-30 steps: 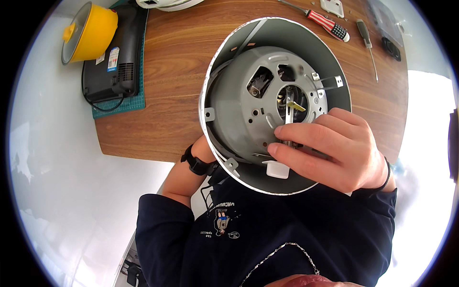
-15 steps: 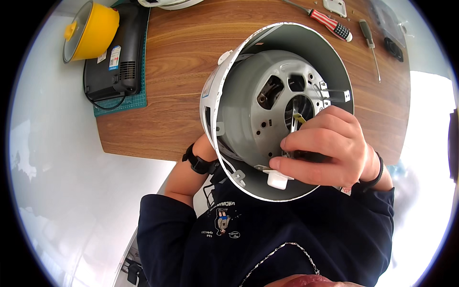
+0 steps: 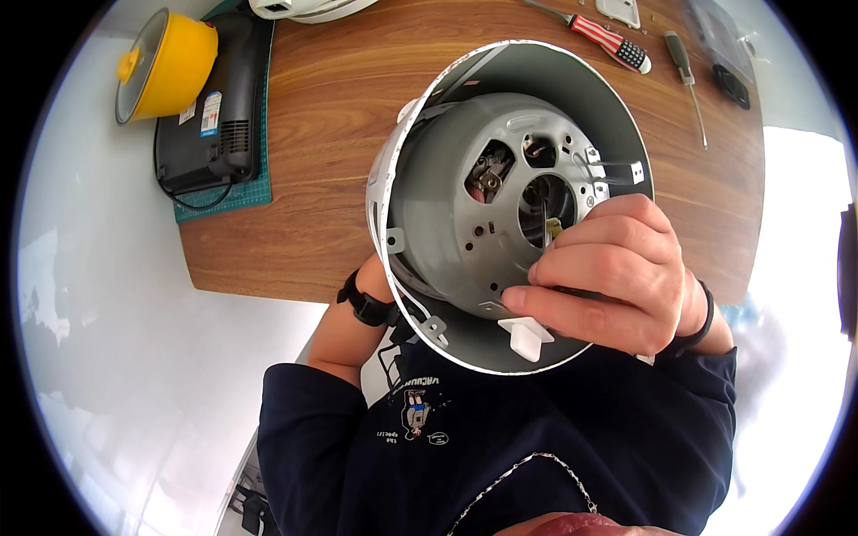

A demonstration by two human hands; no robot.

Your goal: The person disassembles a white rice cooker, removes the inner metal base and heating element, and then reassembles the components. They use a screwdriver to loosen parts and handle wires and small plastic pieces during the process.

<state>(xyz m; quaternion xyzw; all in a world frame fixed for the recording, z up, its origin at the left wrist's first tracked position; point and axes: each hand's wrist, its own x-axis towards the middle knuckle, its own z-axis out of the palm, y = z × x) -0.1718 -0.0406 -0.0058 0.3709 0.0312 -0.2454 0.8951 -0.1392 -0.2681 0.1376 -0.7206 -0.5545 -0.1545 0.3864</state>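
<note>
An upturned rice cooker housing [image 3: 612, 112] with a white rim and grey inside tilts toward me at the table edge. A grey metal bowl-shaped inner shell [image 3: 433, 188] sits in it, with a round central hole and several smaller openings. My right hand [image 3: 617, 277] reaches over the rim, its fingers pinched on a thin metal lever with a yellowish piece [image 3: 553, 229] at the central hole. A white plastic switch knob [image 3: 526, 339] sticks out below those fingers. My left forearm [image 3: 380, 279] goes behind the housing; the hand is mostly hidden, with some skin showing through an opening.
A striped-handled screwdriver [image 3: 612, 43] and a grey-handled screwdriver [image 3: 681, 59] lie at the far right, near a coiled black cable [image 3: 731, 87]. At far left, a yellow pot [image 3: 179, 67] rests on a black appliance [image 3: 210, 156] over a green cutting mat [image 3: 255, 192].
The housing has shifted and turned slightly to the left. The metal lever stands deeper in the central hole, and the white knob shows at a different tilt. My right hand keeps its pinch.
</note>
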